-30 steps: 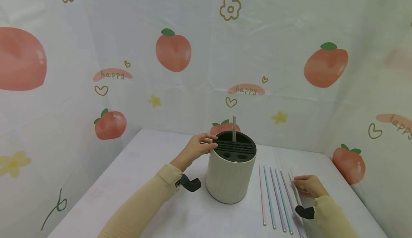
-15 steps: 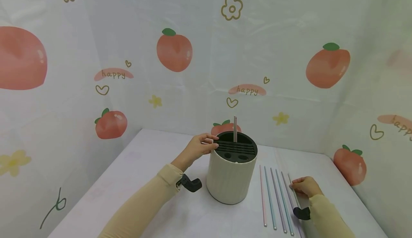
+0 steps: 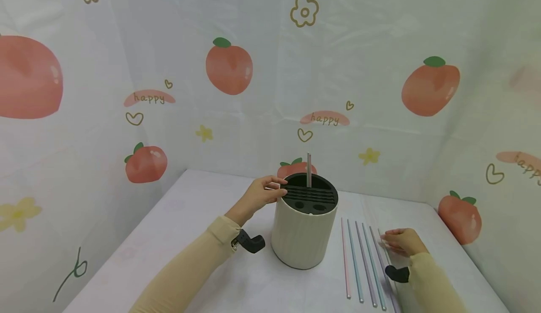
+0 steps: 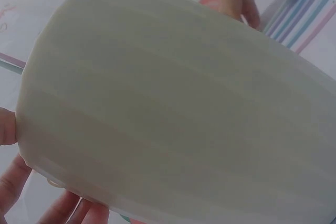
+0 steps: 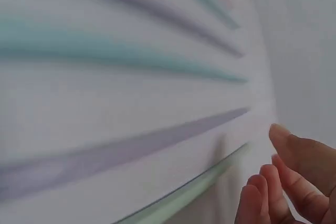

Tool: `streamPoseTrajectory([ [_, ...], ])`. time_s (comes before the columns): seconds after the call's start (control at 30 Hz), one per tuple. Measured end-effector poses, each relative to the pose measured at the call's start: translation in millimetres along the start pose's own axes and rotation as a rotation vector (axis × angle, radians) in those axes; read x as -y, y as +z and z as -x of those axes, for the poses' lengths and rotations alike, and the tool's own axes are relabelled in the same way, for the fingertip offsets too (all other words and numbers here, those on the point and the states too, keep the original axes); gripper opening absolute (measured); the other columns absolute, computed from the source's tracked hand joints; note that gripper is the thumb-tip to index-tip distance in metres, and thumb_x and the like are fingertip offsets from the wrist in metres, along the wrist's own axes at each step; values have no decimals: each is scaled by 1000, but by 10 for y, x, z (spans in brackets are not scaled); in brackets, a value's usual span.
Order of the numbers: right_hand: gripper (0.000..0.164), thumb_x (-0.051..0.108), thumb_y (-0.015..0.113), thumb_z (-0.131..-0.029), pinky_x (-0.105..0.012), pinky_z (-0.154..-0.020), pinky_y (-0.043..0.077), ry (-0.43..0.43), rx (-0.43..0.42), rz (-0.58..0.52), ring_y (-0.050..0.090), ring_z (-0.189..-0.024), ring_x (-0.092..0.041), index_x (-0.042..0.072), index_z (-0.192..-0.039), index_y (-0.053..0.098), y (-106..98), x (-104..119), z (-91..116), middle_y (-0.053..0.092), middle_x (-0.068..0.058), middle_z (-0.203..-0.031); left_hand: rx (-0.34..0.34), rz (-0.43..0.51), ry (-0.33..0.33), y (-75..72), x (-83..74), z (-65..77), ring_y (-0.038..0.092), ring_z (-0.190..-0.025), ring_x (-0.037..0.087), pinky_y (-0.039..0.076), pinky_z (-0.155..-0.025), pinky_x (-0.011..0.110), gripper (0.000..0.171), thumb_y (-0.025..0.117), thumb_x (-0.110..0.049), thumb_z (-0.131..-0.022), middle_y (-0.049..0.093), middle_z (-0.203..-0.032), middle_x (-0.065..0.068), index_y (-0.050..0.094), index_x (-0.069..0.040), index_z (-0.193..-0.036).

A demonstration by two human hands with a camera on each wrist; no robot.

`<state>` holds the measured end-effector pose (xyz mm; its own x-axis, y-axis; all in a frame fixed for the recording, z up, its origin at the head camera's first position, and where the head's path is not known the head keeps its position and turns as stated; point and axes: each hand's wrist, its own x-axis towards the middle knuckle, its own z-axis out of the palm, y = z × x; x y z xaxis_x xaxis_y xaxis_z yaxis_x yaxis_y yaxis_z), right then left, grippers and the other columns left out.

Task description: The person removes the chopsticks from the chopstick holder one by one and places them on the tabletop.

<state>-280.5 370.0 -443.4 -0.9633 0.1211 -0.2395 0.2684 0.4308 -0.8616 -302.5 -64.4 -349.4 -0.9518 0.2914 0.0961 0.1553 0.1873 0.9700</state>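
A cream ribbed utensil holder with a black slotted top stands mid-table. My left hand holds its left rim, thumb and fingers at the edge; the holder's wall fills most of the left wrist view. Upright in the back opening stand slim metallic chopsticks. To the right of the holder lies a row of chopsticks, among them a pink one and blue and purple ones. My right hand hovers beside the outermost one, a pale green chopstick, its fingers apart from it in the right wrist view.
The white table carries the holder and the row. Behind and at both sides hangs a white curtain printed with peaches, hearts and flowers. A black wrist strap device sits on the left cuff, another on the right.
The outermost chopstick has shifted left, nearer the row, with my right hand. My right fingers have since come off it and spread slightly. My left hand stays on the rim.
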Motion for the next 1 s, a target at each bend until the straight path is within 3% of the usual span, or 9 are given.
streamPoseTrajectory([
  [0.1,49,17,64,-94,-27,-77,59,-95,26,-114,64,-83,-7,-18,-125,49,-41,272,29,67,6,-94,5,1,-2,-1,4,-7,59,-108,27,54,-93,41,31,70,-20,-90,55,-122,17,66,-12,-119],
  [0.17,47,20,61,-96,-24,-81,57,-197,38,-206,64,-87,-2,-12,-128,49,-25,513,56,66,11,-99,6,0,-2,-3,7,-9,59,-108,27,54,-94,41,31,70,-20,-90,55,-122,17,66,-12,-120],
  [0.33,15,12,60,-96,-20,-84,55,-489,59,-478,65,-91,-2,13,-111,58,202,1231,179,63,10,-101,2,-5,-6,-7,10,-13,60,-107,27,54,-93,41,31,71,-19,-89,55,-122,17,66,-12,-119],
  [0.47,16,3,61,-93,-25,-86,56,-680,96,-575,66,-92,-7,14,-104,64,500,1710,295,63,2,-102,0,-4,-13,-4,2,-14,60,-107,26,54,-93,41,31,71,-19,-89,55,-123,17,66,-12,-119],
  [0.57,19,0,62,-92,-27,-87,55,-740,141,-548,66,-93,-8,15,-104,66,706,1930,351,64,0,-102,0,2,-12,-3,-10,-14,59,-108,27,54,-93,41,31,70,-19,-89,55,-123,17,66,-12,-119],
  [0.67,17,4,65,-92,-26,-87,56,-738,150,-434,66,-94,-7,15,-105,65,876,2041,365,64,0,-102,0,6,-7,-5,-13,-16,59,-108,27,54,-93,41,31,70,-19,-89,55,-123,17,66,-11,-119],
  [0.9,33,10,71,-88,-20,-81,55,-679,134,-204,67,-92,-5,-3,-117,60,1107,2093,315,65,0,-106,-7,0,-10,-3,-15,-4,61,-106,26,54,-93,41,30,71,-18,-89,55,-122,18,66,-12,-118],
  [1.0,34,12,72,-88,-20,-77,55,-660,140,-149,67,-89,-5,-4,-116,61,1140,2090,304,66,-4,-106,-5,1,-12,0,-18,4,60,-107,26,54,-93,41,30,70,-18,-89,55,-122,17,66,-12,-118],
])
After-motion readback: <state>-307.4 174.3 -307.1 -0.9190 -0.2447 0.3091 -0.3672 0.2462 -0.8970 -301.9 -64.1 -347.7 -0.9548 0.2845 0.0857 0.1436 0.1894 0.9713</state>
